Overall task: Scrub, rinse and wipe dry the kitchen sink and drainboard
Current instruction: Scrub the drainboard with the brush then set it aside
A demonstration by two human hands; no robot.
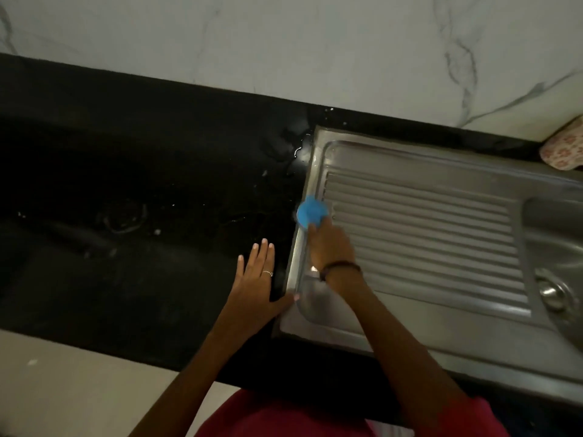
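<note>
A stainless steel drainboard [426, 222] with raised ribs fills the right half of the view. The sink bowl [555, 253] with its round drain [552, 291] lies at the far right. My right hand [329, 247] holds a blue scrubber [312, 212] against the drainboard's left rim. My left hand [257, 279] lies flat with straight fingers on the black countertop [142, 184], thumb touching the drainboard's edge.
Water drops and a small puddle [293, 146] sit on the countertop near the drainboard's far left corner. A pink patterned cloth [564, 149] lies at the right edge by the white marble wall [284, 42]. Pale floor [79, 389] shows at the lower left.
</note>
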